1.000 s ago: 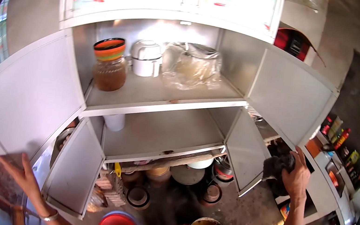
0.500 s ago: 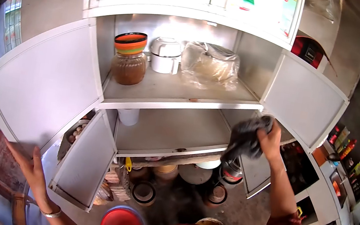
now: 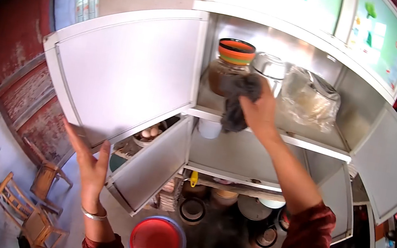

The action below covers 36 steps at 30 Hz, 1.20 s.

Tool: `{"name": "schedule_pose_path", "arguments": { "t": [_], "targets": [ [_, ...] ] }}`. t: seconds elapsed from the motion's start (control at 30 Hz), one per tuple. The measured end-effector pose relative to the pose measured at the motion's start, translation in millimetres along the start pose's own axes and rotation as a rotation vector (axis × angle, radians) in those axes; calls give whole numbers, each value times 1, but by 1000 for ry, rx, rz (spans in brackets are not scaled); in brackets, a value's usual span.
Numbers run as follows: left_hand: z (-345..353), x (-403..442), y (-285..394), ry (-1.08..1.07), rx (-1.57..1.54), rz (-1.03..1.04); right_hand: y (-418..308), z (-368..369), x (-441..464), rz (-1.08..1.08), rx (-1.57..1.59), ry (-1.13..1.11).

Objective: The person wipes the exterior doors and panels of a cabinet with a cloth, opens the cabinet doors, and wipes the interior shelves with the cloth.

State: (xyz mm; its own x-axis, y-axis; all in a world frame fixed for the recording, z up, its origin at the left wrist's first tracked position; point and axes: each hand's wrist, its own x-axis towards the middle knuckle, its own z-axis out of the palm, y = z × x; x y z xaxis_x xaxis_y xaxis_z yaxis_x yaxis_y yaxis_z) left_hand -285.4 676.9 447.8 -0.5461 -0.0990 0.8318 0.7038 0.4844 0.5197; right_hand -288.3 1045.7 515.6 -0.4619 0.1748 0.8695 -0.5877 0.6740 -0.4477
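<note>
A dark grey cloth (image 3: 241, 102) is bunched in my right hand (image 3: 261, 110), in front of the cabinet's upper shelf. Behind it stand a brown-filled glass jar (image 3: 217, 78), partly hidden by the cloth, and orange-and-green bowls (image 3: 236, 52) stacked on top. A white lidded container (image 3: 270, 67) and a pot wrapped in clear plastic (image 3: 311, 98) sit farther right. My left hand (image 3: 90, 169), thumb and fingers spread, is at the lower outer corner of the open upper-left cabinet door (image 3: 124, 70), apparently touching its edge.
Below hangs an open lower-left door (image 3: 150, 168); on the right an upper door (image 3: 393, 155) swings outward. A red basin (image 3: 155, 241) and several pots (image 3: 253, 209) stand on the floor. Wooden chairs (image 3: 40, 221) are at the left. A white cup (image 3: 209, 129) stands on the lower shelf.
The view has turned left. My right hand has carried the cloth from the right-hand side of the cabinet leftward and up, to before the jar. My left hand stays by the left door's corner.
</note>
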Motion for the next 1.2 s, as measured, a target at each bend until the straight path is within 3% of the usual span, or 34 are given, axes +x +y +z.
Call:
{"name": "schedule_pose_path", "arguments": {
  "t": [0.03,0.1,0.13,0.2,0.3,0.5,0.57,0.7,0.77,0.83,0.87,0.9,0.93,1.03,1.2],
  "targets": [
    [-6,1,0,1,22,-17,11,47,-3,-186,-207,-98],
    [-3,1,2,-22,12,-48,44,95,-28,-9,-272,-368],
    [-3,2,1,-21,-19,-42,41,101,-35,85,-418,-385],
    [-2,1,-2,-20,-98,-34,46,99,-37,-75,-463,-329],
    [-3,0,-10,-11,41,-35,50,64,-41,-288,-621,-439],
    [0,1,-7,7,53,-42,38,-66,-62,-105,-905,-554],
    [0,1,-8,-5,36,-36,42,-102,-71,-131,-1022,-514],
    [-2,1,-6,-8,24,-33,42,-110,-62,-81,-1015,-473],
    [-1,0,-9,19,26,-49,39,-68,-51,169,-842,-544],
    [3,0,-6,42,55,-54,48,0,-52,-306,-605,-372],
    [3,-2,-5,47,49,-57,60,35,-47,-197,-542,-395],
    [5,-2,-5,57,39,-58,47,62,-38,-121,-566,-558],
    [7,-1,-8,72,29,-56,41,89,-42,-299,-521,-371],
    [8,1,-15,72,7,-23,49,69,-38,-323,-420,-331],
    [15,3,-21,113,56,1,27,-59,-19,18,-822,-744]
  ]
}}
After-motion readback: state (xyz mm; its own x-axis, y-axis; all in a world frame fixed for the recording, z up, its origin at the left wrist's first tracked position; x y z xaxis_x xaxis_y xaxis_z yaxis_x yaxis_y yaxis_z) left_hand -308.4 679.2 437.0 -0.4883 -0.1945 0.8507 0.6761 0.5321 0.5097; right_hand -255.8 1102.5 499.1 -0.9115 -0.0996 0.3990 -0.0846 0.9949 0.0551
